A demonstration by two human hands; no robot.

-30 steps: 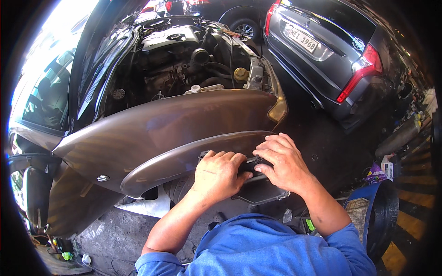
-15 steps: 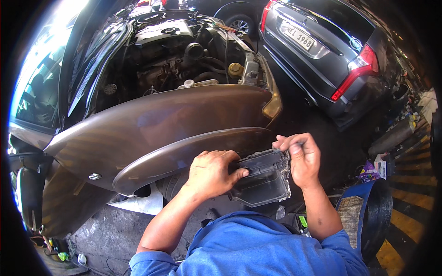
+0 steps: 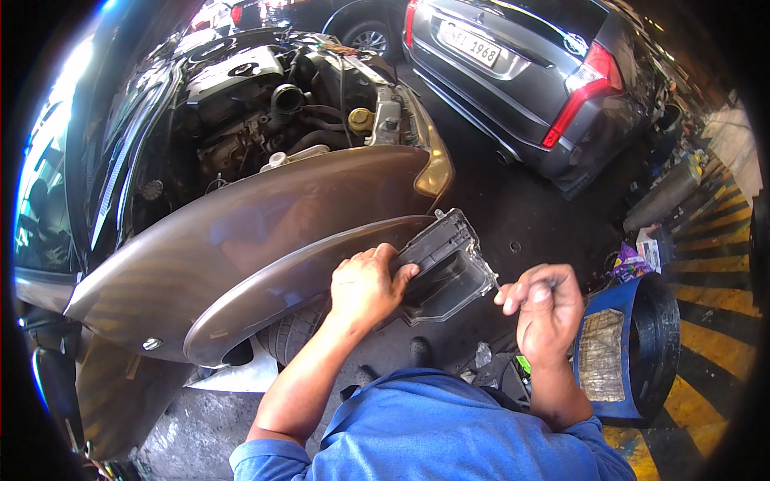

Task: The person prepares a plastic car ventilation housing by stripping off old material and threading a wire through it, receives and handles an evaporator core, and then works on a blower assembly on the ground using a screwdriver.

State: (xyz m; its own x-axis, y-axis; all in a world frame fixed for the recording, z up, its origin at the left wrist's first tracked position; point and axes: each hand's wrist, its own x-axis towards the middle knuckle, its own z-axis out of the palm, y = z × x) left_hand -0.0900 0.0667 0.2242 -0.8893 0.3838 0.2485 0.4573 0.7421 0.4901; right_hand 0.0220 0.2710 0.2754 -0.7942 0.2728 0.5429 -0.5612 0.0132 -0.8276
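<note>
My left hand point(image 3: 365, 289) grips the left edge of a black plastic housing point(image 3: 443, 276), thumb on top. It looks like an air filter box part: a hollow, open-faced tray with a ridged upper section. Pale, crusty residue runs along its right rim. Just right of that rim, my right hand point(image 3: 549, 309) is closed in a pinch with the fingers curled. A thin dark thing, mostly hidden by the fingers, seems to poke out toward the housing's corner; its kind cannot be made out.
A bronze car fender point(image 3: 265, 208) with an open engine bay point(image 3: 265, 120) lies ahead and left. A dark grey SUV point(image 3: 521, 72) stands at the far right. To my right are a blue drum point(image 3: 634, 345) and yellow-black floor stripes point(image 3: 714, 321). A tire point(image 3: 293, 333) sits below the fender.
My right hand has moved from the housing's upper right corner down and away to the right. The housing has tilted, its right end higher. The view has shifted to the right.
</note>
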